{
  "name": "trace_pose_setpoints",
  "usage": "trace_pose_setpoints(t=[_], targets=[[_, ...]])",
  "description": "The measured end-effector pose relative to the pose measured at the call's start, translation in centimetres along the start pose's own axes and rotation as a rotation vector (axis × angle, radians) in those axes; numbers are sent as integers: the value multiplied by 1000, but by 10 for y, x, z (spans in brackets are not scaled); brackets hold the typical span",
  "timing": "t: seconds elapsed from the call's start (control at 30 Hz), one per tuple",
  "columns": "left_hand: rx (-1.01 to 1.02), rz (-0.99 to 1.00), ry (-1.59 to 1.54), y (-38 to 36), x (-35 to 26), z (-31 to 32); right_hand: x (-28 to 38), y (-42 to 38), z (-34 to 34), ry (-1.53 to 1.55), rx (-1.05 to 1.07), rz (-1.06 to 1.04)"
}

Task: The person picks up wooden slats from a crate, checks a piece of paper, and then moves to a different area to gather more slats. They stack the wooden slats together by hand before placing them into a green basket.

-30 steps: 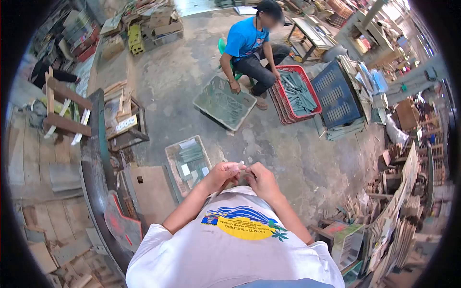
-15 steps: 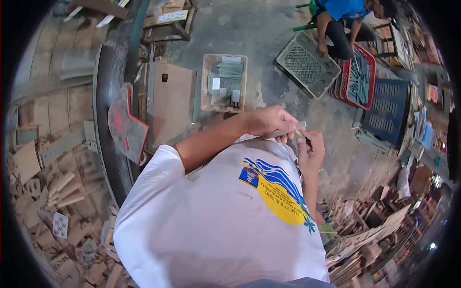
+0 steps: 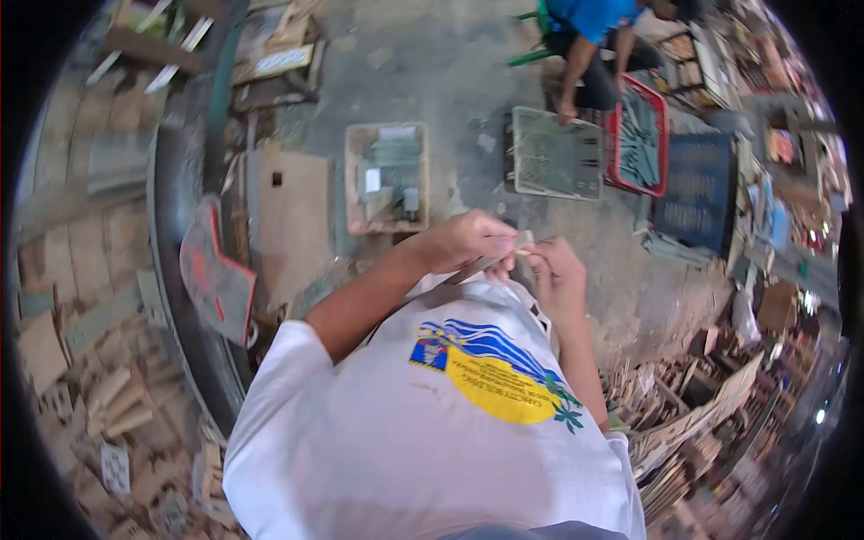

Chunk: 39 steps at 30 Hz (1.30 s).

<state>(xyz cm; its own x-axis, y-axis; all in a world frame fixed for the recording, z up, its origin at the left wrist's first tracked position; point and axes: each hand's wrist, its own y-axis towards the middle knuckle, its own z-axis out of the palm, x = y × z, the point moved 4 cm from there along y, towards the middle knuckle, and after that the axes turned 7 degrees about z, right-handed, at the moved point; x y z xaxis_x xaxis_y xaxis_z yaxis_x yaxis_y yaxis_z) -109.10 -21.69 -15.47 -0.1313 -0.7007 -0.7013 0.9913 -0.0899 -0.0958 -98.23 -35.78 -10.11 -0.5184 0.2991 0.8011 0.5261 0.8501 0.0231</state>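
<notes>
Concrete, grey and stained, made the floor (image 3: 423, 54) of a cluttered workshop, with wood scraps (image 3: 117, 414) heaped at the near left and stacked offcuts (image 3: 684, 414) at the near right. Along the left ran one long dark ledge (image 3: 180, 171), beside it one grey plate (image 3: 211, 270) edged in red and one brown panel (image 3: 297, 216) with a single dark square on it. Four crates could be counted: one beige crate (image 3: 354, 202) left of centre, holding at least two pale pieces (image 3: 373, 180); one grey-green crate (image 3: 556, 195) at the far right; one red crate (image 3: 664, 135) just right of that, full of slats (image 3: 637, 144) too many and too blurred to count; and one blue crate (image 3: 688, 202) farther right. One co-worker (image 3: 589, 18) in blue sat at the far right, a hand at the grey-green crate's rim. Near the middle, in front of a white shirt (image 3: 378, 432), both forearms reached forward and the hands met. The left hand (image 3: 472, 241) was closed around one thin strip (image 3: 477, 268), which slanted up to the right beneath its fingers to a pale end. The right hand (image 3: 560, 270), fingers curled inward, was beside that end; whether it pinched the strip I could not tell
</notes>
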Motion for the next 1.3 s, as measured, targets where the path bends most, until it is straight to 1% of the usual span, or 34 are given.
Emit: trace_pose_setpoints(t=[0.03, 0.1, 0.13, 0.17, 0.2, 0.23, 0.27, 0.37, 0.43, 0.57, 0.6, 0.63, 0.73, 0.77, 0.8, 0.83, 0.87, 0.93, 1.0, 1.07, 1.1, 1.17, 1.2, 1.27, 1.3], targets=[[-33, -18, -65, -1, 2, -1, 2, -2, -3, -19, -43, 9], [20, -22, -70, 2, 4, -3, 2, -3, -1, 93, 1, 140], [31, -15, -89, 3, 4, -3, 2, -3, -3, 87, -31, 143], [58, -28, -76, 3, 2, 2, 2, -3, -4, 64, -51, 88], [28, -33, -108, 6, -1, 5, 3, -4, -6, 38, -75, 34], [-2, -40, -139, 7, -3, 8, 3, -8, -8, 33, -111, 41], [46, -15, -143, 10, 2, 5, 3, -11, -9, 20, -120, 22], [56, -94, -146, 13, -7, 13, 6, -13, -15, -4, -179, -5], [71, -118, -127, 18, -10, 17, 8, -18, -18, -80, -235, -52], [86, -166, -82, 24, -10, 24, 8, -28, -21, 0, -227, 9], [86, -195, -28, 24, -13, 29, 10, -30, -25, 14, -286, -6], [128, -188, -12, 26, -9, 29, 13, -33, -27, 34, -331, -20], [235, -116, -39, 27, -1, 33, 4, -48, -25, 1, -277, 45], [173, -102, -58, 24, -1, 35, 1, -49, -24, 1, -271, 77], [146, -127, -38, 24, -3, 38, 2, -50, -20, 22, -222, 69], [130, -153, -20, 22, -1, 38, 2, -52, -20, 26, -223, 107], [101, -136, -32, 21, 2, 35, 2, -52, -21, 22, -232, 143], [162, -110, -49, 19, 6, 35, 4, -48, -19, 11, -212, 99], [140, -75, -81, 14, 7, 33, 6, -44, -21, -3, -206, 58], [123, -50, -116, 9, 7, 31, 4, -39, -20, -46, -90, 75], [102, -35, -133, 6, 7, 29, 5, -38, -18, -51, -76, 73], [77, -9, -159, 0, 7, 28, 4, -32, -13, 95, -14, 207], [71, 5, -137, -5, 6, 26, 7, -27, -11, 89, -3, 204], [59, 31, -116, -10, 6, 24, 21, -17, -10, 37, -41, 11], [47, 35, -150, -13, 8, 22, 21, -16, -10, 34, -33, 6]])
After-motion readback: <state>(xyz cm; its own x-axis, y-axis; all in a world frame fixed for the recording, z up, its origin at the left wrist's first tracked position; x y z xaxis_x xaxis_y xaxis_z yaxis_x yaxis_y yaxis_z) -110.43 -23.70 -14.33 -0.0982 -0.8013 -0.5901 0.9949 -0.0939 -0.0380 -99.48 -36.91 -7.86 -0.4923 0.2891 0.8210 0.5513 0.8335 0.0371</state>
